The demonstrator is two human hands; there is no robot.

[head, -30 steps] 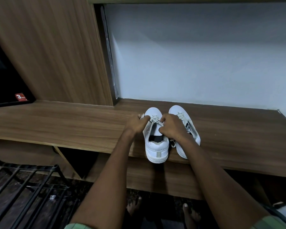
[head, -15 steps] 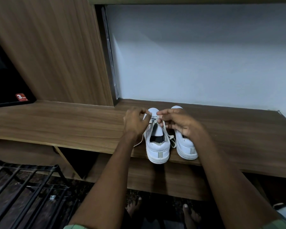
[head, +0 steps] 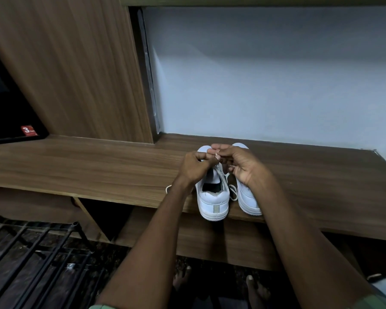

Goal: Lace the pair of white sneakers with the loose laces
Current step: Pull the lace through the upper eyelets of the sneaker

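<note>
Two white sneakers stand side by side on the wooden shelf (head: 98, 172), heels toward me. The left sneaker (head: 213, 198) is nearer the shelf's front edge, the right sneaker (head: 249, 197) just beyond it. My left hand (head: 194, 167) and my right hand (head: 243, 166) meet above the left sneaker's tongue, fingers curled and pinching its white lace (head: 220, 172). One loose lace end (head: 232, 192) loops down between the shoes. Another bit of lace (head: 168, 188) shows left of my left wrist. The eyelets are hidden by my hands.
A wooden side panel (head: 80, 70) rises at the left, a pale wall (head: 265, 74) behind the shelf. A dark screen with a red sticker (head: 28, 130) sits at far left. A black metal rack (head: 36, 248) stands on the floor below left. My bare feet (head: 257, 291) show under the shelf.
The right sneaker, tipped on its side a second ago, now stands upright. Both hands have lifted from the shoes' sides and come together over the left sneaker, pinching its lace.
</note>
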